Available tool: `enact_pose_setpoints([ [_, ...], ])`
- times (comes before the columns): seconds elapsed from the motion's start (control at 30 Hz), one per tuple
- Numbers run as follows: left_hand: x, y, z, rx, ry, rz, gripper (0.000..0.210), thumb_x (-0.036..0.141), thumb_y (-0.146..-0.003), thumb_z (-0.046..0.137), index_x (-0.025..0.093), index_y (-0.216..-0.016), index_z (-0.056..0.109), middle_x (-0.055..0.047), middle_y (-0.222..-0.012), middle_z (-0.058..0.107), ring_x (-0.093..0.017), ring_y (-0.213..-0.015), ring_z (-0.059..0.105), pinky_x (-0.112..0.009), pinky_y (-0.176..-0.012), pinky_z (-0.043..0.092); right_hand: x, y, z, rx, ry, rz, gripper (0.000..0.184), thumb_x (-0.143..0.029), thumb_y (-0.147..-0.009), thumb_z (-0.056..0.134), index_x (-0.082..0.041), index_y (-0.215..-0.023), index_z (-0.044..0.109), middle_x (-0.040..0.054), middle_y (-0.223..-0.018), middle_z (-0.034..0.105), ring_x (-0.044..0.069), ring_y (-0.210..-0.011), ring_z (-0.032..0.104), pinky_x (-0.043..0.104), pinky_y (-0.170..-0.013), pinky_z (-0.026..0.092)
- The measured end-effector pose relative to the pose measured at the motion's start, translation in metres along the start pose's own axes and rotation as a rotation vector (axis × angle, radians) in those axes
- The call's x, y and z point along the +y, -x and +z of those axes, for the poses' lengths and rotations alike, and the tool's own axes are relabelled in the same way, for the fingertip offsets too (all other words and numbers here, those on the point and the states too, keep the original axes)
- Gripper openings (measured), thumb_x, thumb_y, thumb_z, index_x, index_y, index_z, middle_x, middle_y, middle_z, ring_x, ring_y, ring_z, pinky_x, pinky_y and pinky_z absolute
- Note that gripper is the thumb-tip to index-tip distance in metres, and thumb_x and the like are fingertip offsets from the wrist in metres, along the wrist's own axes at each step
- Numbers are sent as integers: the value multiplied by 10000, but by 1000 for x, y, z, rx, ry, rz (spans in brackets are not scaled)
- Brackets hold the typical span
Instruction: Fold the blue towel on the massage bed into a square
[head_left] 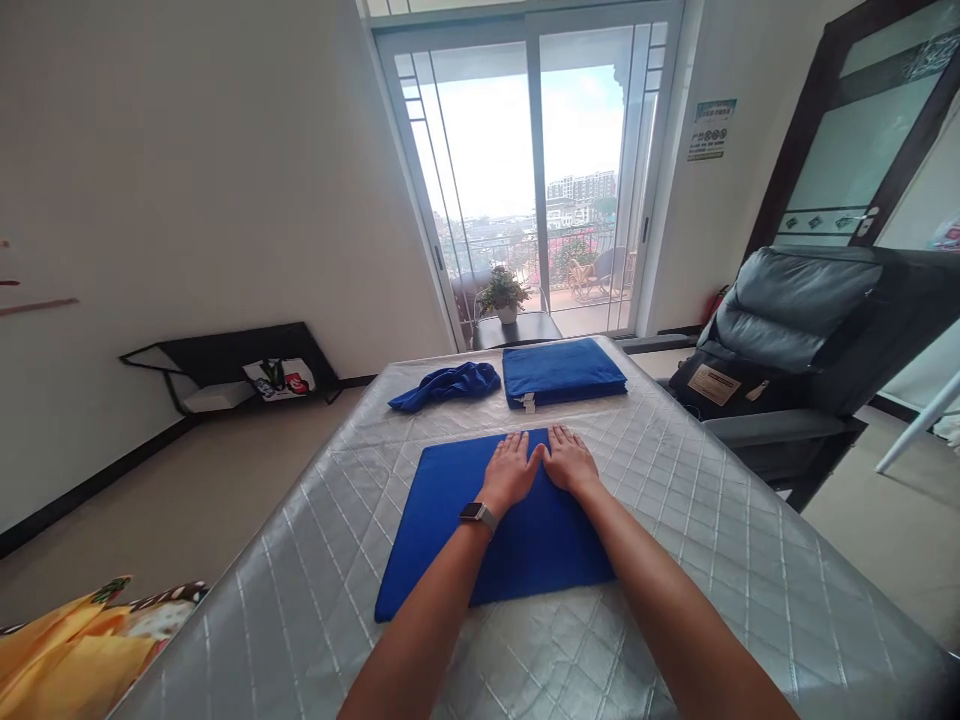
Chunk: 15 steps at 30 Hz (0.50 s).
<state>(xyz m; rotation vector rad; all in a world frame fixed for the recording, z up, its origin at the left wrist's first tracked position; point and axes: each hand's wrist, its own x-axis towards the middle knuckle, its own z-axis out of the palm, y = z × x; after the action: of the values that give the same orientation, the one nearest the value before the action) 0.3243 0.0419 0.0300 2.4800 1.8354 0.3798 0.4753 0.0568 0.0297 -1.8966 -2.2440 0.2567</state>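
Observation:
A flat blue cloth [442,520], roughly rectangular, is spread on the silver quilted mattress [315,570]. My left hand [511,470], with a watch on its wrist, lies flat on the cloth near its far edge. Beside it my right hand [568,460] also rests flat, at the cloth's far right part, and the two thumbs meet or nearly meet. Both hands' fingers are stretched out and hold nothing. Farther back are a neatly folded blue cloth stack [566,368] with a white tag and a crumpled blue cloth [448,385].
To the right stands a dark recliner [795,310] with a black bag [705,380] on its seat. A black rack [232,355] is by the left wall. Beyond the mattress, a potted plant [506,293] sits before the sliding glass door. Yellow patterned fabric [82,650] shows at lower left.

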Motion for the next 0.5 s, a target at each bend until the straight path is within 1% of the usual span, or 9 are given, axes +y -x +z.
enact_pose_setpoints([
  [0.07,28,-15,10,-5,44,58,701,547,-1038,100,122,-1526,369,-180,-1587,391,-253,-1494,312,-450,-1203,287,3,1,0,-16,39,-31,640,-313,-996,305,-76,-1587,249,94,-1671,171,194,-1537,137,348,-1234,100],
  [0.1,36,-20,14,-10,57,63,688,534,-1041,98,130,-1530,364,-177,-1586,395,-249,-1491,319,-453,-1201,292,4,1,1,-21,56,-43,648,-289,-982,334,-84,-1590,244,90,-1674,155,190,-1538,129,341,-1234,98],
  [0.13,40,-24,17,-16,66,59,686,529,-1043,93,132,-1536,356,-174,-1587,394,-246,-1490,322,-457,-1202,290,5,1,1,-24,68,-50,658,-273,-970,355,-88,-1592,240,89,-1676,143,189,-1539,124,339,-1234,98],
  [0.2,37,-24,19,-27,75,33,711,551,-1035,79,133,-1544,346,-163,-1596,381,-243,-1495,311,-464,-1216,262,5,0,2,-17,71,-46,654,-280,-977,341,-81,-1591,238,95,-1675,147,196,-1538,129,349,-1234,108],
  [0.3,11,-15,16,-34,54,-22,775,620,-1007,66,144,-1546,355,-132,-1619,343,-245,-1516,258,-458,-1245,191,3,-3,4,-5,44,-15,641,-349,-1012,250,-62,-1586,248,99,-1667,189,209,-1534,150,375,-1236,117],
  [0.4,-26,-1,9,-43,1,-101,794,647,-992,66,163,-1552,353,-117,-1633,314,-248,-1525,228,-448,-1251,169,0,-6,5,-2,14,7,672,-415,-1020,217,-52,-1585,242,100,-1663,204,211,-1534,150,378,-1237,96],
  [0.5,-66,12,0,-52,-45,-184,761,642,-995,85,199,-1562,336,-103,-1640,306,-260,-1526,227,-477,-1242,181,0,-7,5,-8,0,19,675,-425,-1022,214,-57,-1588,238,101,-1665,199,206,-1536,139,371,-1236,78],
])
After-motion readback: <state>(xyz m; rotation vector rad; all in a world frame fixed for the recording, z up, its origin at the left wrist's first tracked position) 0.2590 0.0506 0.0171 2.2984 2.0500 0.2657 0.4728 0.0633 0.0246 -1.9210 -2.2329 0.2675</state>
